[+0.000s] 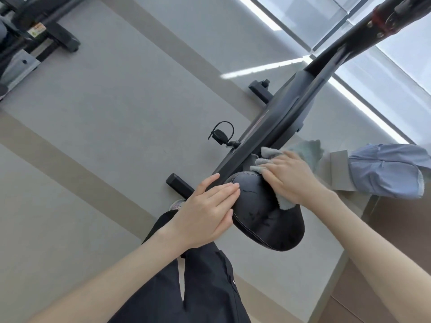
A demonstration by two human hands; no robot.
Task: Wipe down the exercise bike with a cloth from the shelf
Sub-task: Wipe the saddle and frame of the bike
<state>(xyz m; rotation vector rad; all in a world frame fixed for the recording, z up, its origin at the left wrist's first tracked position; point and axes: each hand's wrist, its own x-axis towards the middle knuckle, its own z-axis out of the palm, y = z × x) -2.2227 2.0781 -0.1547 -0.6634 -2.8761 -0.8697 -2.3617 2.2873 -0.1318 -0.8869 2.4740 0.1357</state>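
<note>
Grey gym floor (105, 127) with beige stripes, exercise bike (286, 117) seen from above.
Head view: the right hand (289, 176) lies flat, fingers straight, pressing a grey cloth (265, 152) onto the narrow nose of the black saddle (263, 220); cloth edges show past the fingertips and under the heel of the palm. Left hand (207, 210), fingers straight and together, rests against the saddle's side, across from the right. A strapped pedal (220, 134) sits beyond the left hand's fingertips. Black trousers (198, 287) are below the wrists.

black saddle (263, 220), grey cloth (268, 159), black trousers (203, 287), grey floor (116, 101)
</note>
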